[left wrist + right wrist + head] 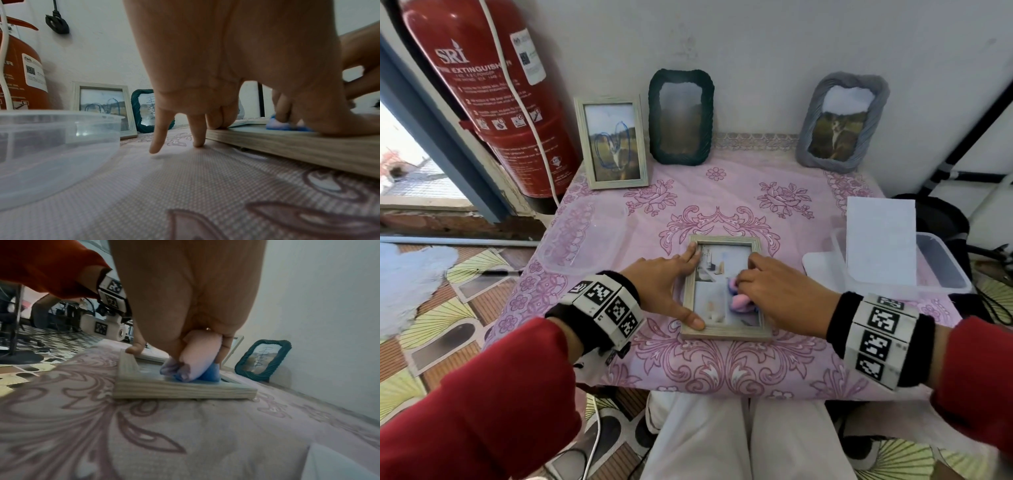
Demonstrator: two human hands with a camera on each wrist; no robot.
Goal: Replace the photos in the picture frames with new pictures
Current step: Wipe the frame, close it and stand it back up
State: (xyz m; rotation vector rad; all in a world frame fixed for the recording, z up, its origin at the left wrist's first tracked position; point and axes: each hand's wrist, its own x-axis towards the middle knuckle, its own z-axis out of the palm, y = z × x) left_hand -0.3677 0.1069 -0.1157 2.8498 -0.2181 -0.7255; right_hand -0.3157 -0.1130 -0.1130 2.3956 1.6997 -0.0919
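A light wood picture frame (726, 333) lies flat, glass up, at the middle of the pink tablecloth. My left hand (674, 284) presses on its left rail, forefinger at the far corner and thumb at the near corner, fingers straight. My right hand (753, 287) grips a bunched pink and blue cloth (740, 302) against the glass. The left wrist view shows the frame's side (287, 146) and the cloth (283, 125) beyond the thumb. In the right wrist view the cloth (195, 369) sits on the frame (180, 391) under my curled fingers.
Three frames lean on the back wall: a wooden one (613, 140), a dark green one (680, 116), a grey one (840, 120). A clear tub (571, 236) sits left. Another tub (941, 270) holding white paper (880, 240) sits right. A red extinguisher (493, 85) stands at the left.
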